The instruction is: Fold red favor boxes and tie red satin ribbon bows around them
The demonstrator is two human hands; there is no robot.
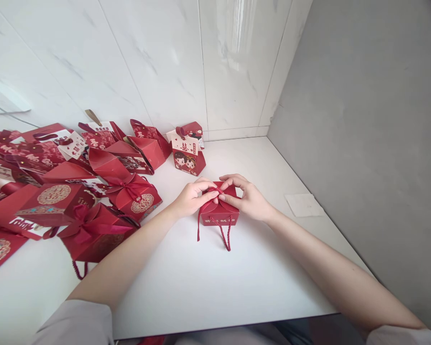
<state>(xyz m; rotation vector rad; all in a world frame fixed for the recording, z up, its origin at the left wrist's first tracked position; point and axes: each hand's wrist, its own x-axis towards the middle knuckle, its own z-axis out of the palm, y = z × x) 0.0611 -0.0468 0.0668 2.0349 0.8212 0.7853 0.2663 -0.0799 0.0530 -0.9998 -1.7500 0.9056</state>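
Left hand (192, 196) and right hand (247, 199) pinch a cord-handled red box (221, 215).

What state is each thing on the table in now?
Small red paper gift box with cord handle: upright, top flaps pinched together.
Left hand: pinching its top.
Right hand: pinching its top.
Red cartoon-print paper box: upright, closed.
Red paper box with ribbon bow: closed.
White paper slip: lying flat.

Small red gift box (221, 211) upright mid-table, top flaps closed, cord dangling.
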